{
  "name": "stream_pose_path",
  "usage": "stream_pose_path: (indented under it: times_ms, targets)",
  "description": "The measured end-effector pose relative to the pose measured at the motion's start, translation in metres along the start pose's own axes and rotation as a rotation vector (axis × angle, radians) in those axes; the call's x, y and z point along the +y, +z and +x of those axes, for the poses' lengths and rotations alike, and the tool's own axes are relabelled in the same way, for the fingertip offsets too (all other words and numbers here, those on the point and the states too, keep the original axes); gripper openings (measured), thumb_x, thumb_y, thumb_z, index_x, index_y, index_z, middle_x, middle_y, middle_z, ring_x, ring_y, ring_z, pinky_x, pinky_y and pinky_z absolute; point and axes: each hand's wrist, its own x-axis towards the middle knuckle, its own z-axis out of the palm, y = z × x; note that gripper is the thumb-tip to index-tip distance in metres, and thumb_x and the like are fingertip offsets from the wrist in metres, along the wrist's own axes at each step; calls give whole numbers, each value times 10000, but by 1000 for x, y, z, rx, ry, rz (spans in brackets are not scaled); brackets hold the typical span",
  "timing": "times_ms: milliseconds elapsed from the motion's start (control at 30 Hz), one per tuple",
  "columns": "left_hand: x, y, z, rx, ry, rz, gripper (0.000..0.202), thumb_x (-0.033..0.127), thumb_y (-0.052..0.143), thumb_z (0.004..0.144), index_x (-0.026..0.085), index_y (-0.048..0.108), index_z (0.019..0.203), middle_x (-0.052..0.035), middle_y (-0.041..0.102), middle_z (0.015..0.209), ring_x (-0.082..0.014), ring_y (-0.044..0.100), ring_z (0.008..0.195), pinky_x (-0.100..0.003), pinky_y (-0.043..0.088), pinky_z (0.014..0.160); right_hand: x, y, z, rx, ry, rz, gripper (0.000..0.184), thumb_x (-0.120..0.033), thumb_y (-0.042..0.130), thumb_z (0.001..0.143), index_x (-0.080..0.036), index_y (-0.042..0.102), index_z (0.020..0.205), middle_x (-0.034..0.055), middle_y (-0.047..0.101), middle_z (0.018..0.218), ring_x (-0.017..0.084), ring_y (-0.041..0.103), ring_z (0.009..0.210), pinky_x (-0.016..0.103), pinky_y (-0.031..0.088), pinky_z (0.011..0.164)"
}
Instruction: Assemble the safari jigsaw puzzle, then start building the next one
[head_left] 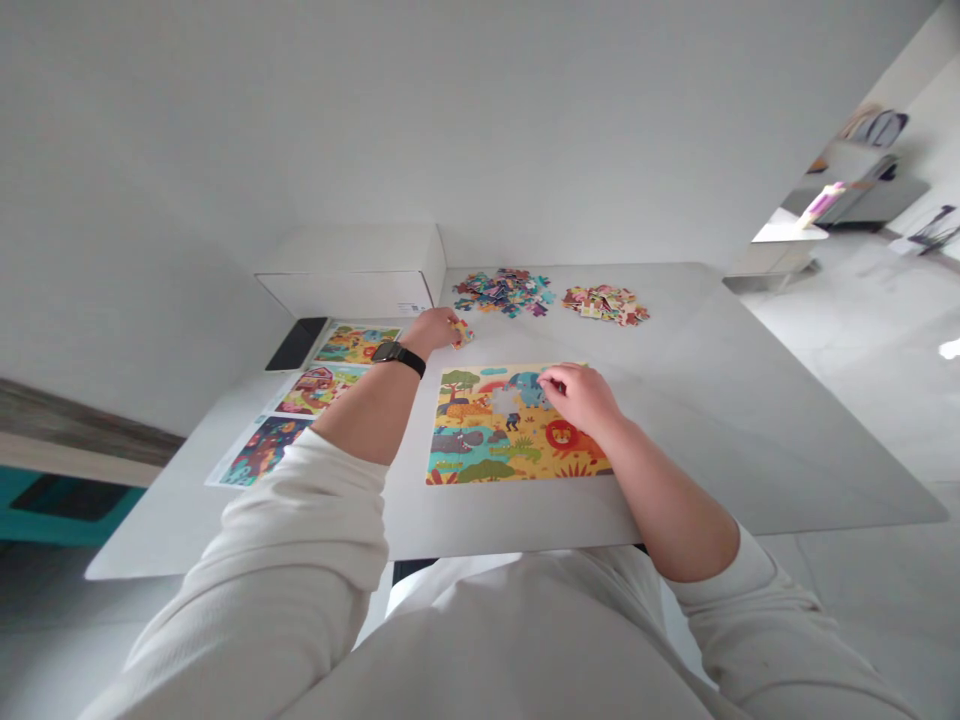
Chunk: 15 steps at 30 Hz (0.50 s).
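Observation:
On the white table lies a jigsaw puzzle (480, 468) of animals, mostly put together, with a gap showing the tabletop above its middle. My left hand (431, 330), wearing a black watch, is beyond the puzzle's upper left corner. Its fingers are closed on a small yellow and red puzzle piece (463, 334) at the tabletop; whether more than one piece is there I cannot tell. My right hand (579, 396) rests over the puzzle's upper right part, fingertips pinched together by the blue elephant. Anything between those fingertips is hidden.
Behind the puzzle are a heap of blue and purple pieces (504, 292) and a heap of pink and yellow pieces (606, 304). A white box (345, 285) stands against the wall. Left of it lie a black phone-like slab (296, 344) and a picture sheet (262, 450), partly under my left arm.

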Motion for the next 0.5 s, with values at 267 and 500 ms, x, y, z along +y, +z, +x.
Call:
stream_pose_path:
  times_ms: [267,500]
  targets:
    - [27,-13,-94,93,60,-765,274,372,876,808,189,712,929,-40,759,871,-154,703,743,-266,576,689,-1,1,-2,19,-14,38,156,-220,667,1011,-265,816,1022,53,833,1040,229,756,888,365,581,849]
    - [55,21,-175,-135,87,-1135,419,436,953,759,181,674,941,-16,742,844,-119,696,718,-239,575,684,-6,6,-5,58,-139,239,532,-228,705,961,-283,616,1483,94,744,1254,216,740,881,407,650,888]
